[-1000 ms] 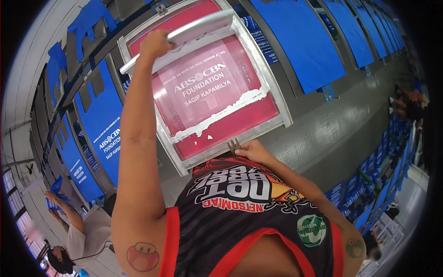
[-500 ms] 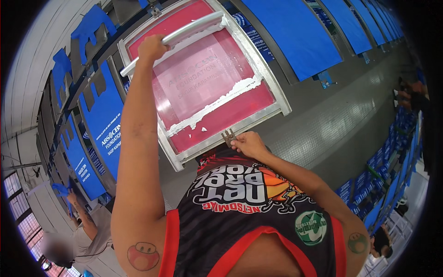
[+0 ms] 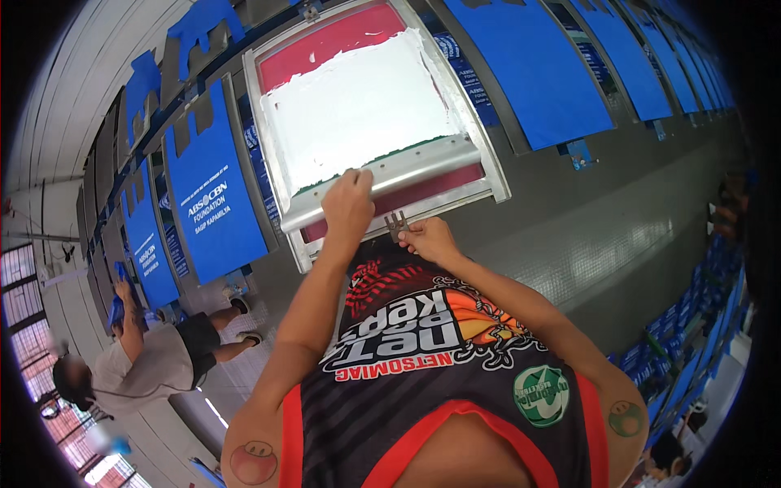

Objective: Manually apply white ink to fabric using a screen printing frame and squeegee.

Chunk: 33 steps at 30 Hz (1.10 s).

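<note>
A metal-framed printing screen (image 3: 277, 175) with pink mesh lies flat in front of me, most of its mesh covered in white ink (image 3: 358, 110). My left hand (image 3: 348, 203) grips a long metal squeegee (image 3: 382, 177) lying across the near end of the screen. My right hand (image 3: 429, 238) holds a small metal bracket (image 3: 396, 223) at the frame's near edge. My black and red sleeveless shirt fills the lower part of the view.
Blue fabric pieces (image 3: 203, 203) with white print lie in rows along the long table, more (image 3: 529, 65) to the right. Another person (image 3: 146, 358) in a grey shirt bends at the table on the left. Blue stacks (image 3: 675, 358) sit lower right.
My left hand has pulled the squegee from the far end of the screen to the near end, spreading white ink over the pink mesh. My right hand stayed at the frame's near edge.
</note>
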### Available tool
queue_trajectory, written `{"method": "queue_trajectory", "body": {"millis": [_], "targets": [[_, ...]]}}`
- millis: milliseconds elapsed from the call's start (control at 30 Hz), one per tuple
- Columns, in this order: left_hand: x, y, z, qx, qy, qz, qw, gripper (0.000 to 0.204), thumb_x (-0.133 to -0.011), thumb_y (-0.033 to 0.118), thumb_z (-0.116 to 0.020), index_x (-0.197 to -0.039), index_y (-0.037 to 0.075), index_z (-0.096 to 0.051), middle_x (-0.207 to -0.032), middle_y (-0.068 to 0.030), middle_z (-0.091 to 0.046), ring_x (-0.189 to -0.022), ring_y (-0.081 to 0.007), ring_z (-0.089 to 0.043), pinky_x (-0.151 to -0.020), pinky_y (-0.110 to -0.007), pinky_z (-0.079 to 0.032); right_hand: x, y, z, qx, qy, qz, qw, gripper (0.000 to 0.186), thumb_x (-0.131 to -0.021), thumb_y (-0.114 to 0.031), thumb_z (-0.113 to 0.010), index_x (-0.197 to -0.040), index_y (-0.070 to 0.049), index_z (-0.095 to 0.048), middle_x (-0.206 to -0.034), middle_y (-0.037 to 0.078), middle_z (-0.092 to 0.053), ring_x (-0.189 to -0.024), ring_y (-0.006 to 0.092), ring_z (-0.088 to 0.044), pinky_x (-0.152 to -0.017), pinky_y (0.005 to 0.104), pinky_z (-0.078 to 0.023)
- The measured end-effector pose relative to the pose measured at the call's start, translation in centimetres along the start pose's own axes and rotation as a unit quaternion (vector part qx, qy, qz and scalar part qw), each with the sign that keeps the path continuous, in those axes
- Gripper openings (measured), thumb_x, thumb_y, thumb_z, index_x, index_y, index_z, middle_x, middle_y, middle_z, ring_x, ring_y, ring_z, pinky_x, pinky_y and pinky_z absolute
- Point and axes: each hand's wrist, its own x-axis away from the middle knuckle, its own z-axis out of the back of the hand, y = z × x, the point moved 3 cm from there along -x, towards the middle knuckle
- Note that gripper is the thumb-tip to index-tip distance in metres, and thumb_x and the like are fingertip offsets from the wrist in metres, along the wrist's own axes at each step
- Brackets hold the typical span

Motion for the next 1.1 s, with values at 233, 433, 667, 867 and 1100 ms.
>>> {"method": "queue_trajectory", "body": {"millis": [233, 433, 667, 867, 1100], "targets": [[-2.9, -9.9, 6.9, -0.046, -0.07, 0.081, 0.993, 0.054, -0.05, 0.021, -0.087, -0.1, 0.012, -0.069, -0.124, -0.0189, -0.056, -0.114, -0.0355, -0.054, -0.094, -0.043, -0.046, 0.1, -0.2, 1.9, 0.104, -0.067, 0.042, 0.991, 0.031, -0.088, -0.027, -0.065, -0.089, 0.003, -0.071, -0.073, 0.008, -0.07, -0.061, 0.0104, -0.065, -0.061, 0.0274, -0.052], [6.3, -19.1, 3.0, 0.295, 0.007, 0.345, 0.891, 0.047, -0.062, 0.014, -0.087, -0.104, 0.004, -0.066, -0.132, -0.0229, -0.047, -0.12, -0.0346, -0.05, -0.1, -0.04, -0.042, -0.3, -7.4, 16.8, 0.369, 0.427, 0.125, 0.816, 0.055, -0.093, -0.05, -0.048, -0.102, 0.0, -0.068, -0.104, 0.024, -0.066, -0.102, 0.0381, -0.061, -0.088, 0.0416, -0.046], [6.7, -18.3, 0.9, 0.548, 0.066, 0.417, 0.722, 0.035, -0.072, -0.01, -0.07, -0.106, -0.006, -0.061, -0.095, -0.007, -0.066, -0.093, -0.019, -0.063, -0.087, -0.033, -0.048, -6.8, -2.7, 19.3, 0.054, 0.279, -0.027, 0.958, 0.067, -0.092, -0.059, -0.045, -0.113, 0.002, -0.065, -0.111, 0.025, -0.064, -0.109, 0.0408, -0.057, -0.093, 0.0428, -0.043], [-1.2, -6.4, 2.6, 0.517, 0.059, 0.36, 0.774, 0.027, -0.075, -0.007, -0.07, -0.101, -0.004, -0.062, -0.098, -0.007, -0.065, -0.089, -0.0167, -0.061, -0.083, -0.031, -0.048, -1.8, -2.0, 29.9, -0.06, 0.321, 0.002, 0.945, 0.067, -0.089, -0.057, -0.054, -0.111, 0.006, -0.064, -0.107, 0.022, -0.066, -0.103, 0.0288, -0.062, -0.089, 0.0365, -0.045], [-12.7, 11.1, -9.1, 0.54, 0.047, 0.365, 0.757, 0.031, -0.075, 0.001, -0.076, -0.103, -0.002, -0.064, -0.099, -0.0079, -0.065, -0.088, -0.0171, -0.061, -0.082, -0.032, -0.048, -0.5, 1.3, 52.2, -0.032, 0.332, 0.022, 0.943, 0.066, -0.089, -0.055, -0.056, -0.105, 0.009, -0.065, -0.099, 0.023, -0.067, -0.095, 0.025, -0.063, -0.083, 0.0367, -0.046]]}}
